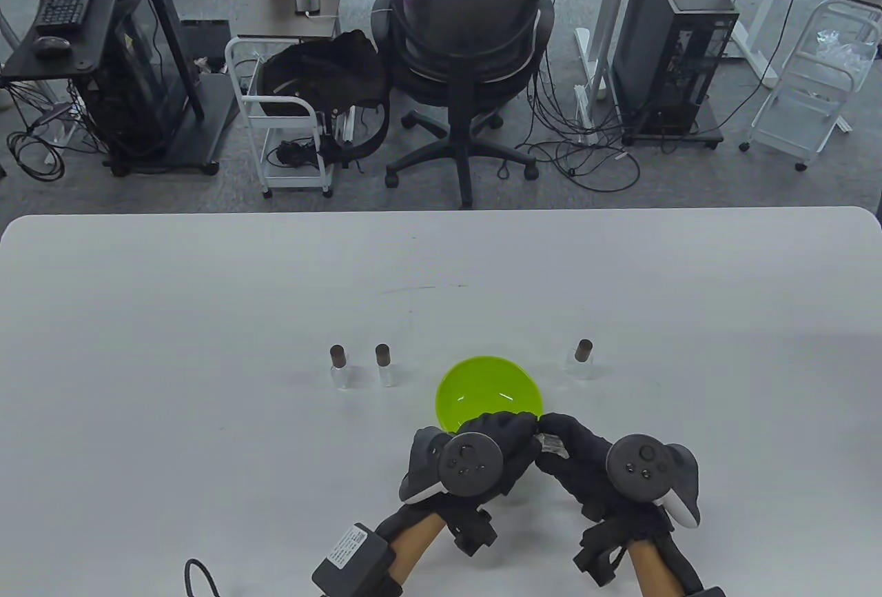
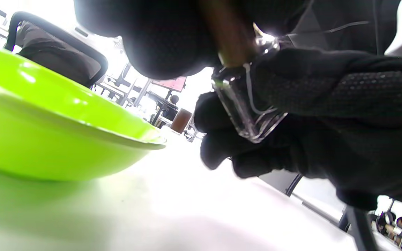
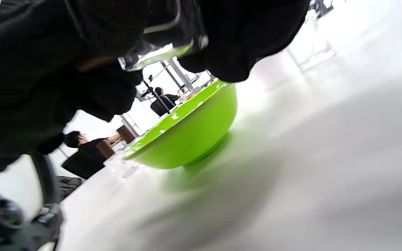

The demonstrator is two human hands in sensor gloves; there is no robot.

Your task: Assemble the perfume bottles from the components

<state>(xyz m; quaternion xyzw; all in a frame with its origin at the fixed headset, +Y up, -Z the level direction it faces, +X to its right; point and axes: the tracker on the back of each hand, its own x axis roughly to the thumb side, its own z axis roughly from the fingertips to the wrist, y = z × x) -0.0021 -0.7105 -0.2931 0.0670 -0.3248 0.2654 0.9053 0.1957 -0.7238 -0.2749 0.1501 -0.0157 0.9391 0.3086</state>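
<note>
Both gloved hands meet just in front of the green bowl (image 1: 482, 387). My right hand (image 1: 559, 437) grips a small clear glass bottle (image 1: 552, 444), curling its fingers (image 2: 326, 94) round the glass body (image 2: 248, 108). My left hand (image 1: 518, 430) pinches a brown cylindrical cap (image 2: 230, 38) that sits at the bottle's neck. The right wrist view shows the bottle's clear base (image 3: 162, 48) between dark fingers (image 3: 243, 38). How far the cap is seated is hidden by the fingers.
Two capped bottles (image 1: 338, 366) (image 1: 384, 364) stand left of the bowl, and a third (image 1: 582, 358) stands to its right. The bowl's rim (image 2: 82, 125) lies close to the hands. An office chair (image 1: 468, 52) and carts stand beyond the table's far edge.
</note>
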